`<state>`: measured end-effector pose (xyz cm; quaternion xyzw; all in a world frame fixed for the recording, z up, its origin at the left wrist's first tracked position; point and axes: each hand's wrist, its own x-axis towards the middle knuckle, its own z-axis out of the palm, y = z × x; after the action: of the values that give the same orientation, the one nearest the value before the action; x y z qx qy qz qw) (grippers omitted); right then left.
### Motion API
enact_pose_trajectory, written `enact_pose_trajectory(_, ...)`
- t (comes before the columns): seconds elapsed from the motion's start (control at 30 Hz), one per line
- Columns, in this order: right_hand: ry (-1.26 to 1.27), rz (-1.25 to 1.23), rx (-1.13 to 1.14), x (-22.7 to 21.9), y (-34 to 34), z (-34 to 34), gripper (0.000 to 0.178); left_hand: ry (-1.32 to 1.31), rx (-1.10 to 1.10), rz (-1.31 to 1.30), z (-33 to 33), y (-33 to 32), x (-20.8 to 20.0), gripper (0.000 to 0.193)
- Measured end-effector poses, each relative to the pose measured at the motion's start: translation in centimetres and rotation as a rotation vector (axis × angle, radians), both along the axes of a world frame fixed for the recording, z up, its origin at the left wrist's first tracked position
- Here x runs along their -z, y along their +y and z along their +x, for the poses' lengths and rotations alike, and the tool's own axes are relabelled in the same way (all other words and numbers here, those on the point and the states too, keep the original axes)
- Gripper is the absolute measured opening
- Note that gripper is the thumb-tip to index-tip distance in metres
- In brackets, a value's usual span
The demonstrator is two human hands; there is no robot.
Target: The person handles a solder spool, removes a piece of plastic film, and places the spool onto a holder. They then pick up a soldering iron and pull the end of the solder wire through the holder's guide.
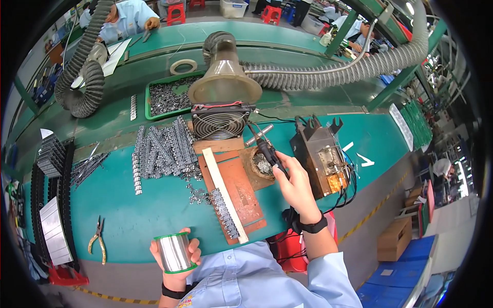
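Note:
My left hand (175,280) is wrapped round a spool of solder wire (175,253) with green rims, held at the table's near edge. A black-handled soldering iron (266,152) is in my closed right hand (298,187), above a small round dish (253,165) of silvery bits; its tip is hard to make out. To the left of that hand, a pale wooden strip (220,177) lies across a reddish-brown board (241,190). A row of small grey components (224,214) lines the strip's near end. Loose small parts (198,194) are scattered beside it.
A fan (220,124) stands behind the board, below a fume hood (225,87) with a ribbed hose (334,72). Component strips (164,149) are piled left, near a green parts tray (148,102). Pliers (97,240) lie front left; a dark metal box (313,159) with cables stands right.

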<state>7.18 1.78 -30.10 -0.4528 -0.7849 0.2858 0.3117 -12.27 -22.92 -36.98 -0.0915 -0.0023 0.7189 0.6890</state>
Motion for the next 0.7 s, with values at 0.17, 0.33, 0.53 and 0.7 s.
enact_pose_trajectory(0.17,-0.036,0.039,0.0,0.1,0.5,-0.1,0.038,-0.015,0.021,0.009,0.0,0.1,0.1,0.085)
enact_pose_trajectory(0.33,-0.04,0.076,-0.029,0.1,-0.1,0.6,0.04,-0.029,0.027,0.037,-0.1,0.3,0.3,0.084)
enact_pose_trajectory(0.53,0.031,0.033,-0.002,-0.9,-2.8,4.4,0.04,-0.014,0.02,0.043,0.0,0.1,0.3,0.083)
enact_pose_trajectory(0.7,0.518,-0.429,0.067,-3.4,-3.9,8.3,0.036,-0.014,0.021,0.016,0.0,-0.5,0.1,0.082)
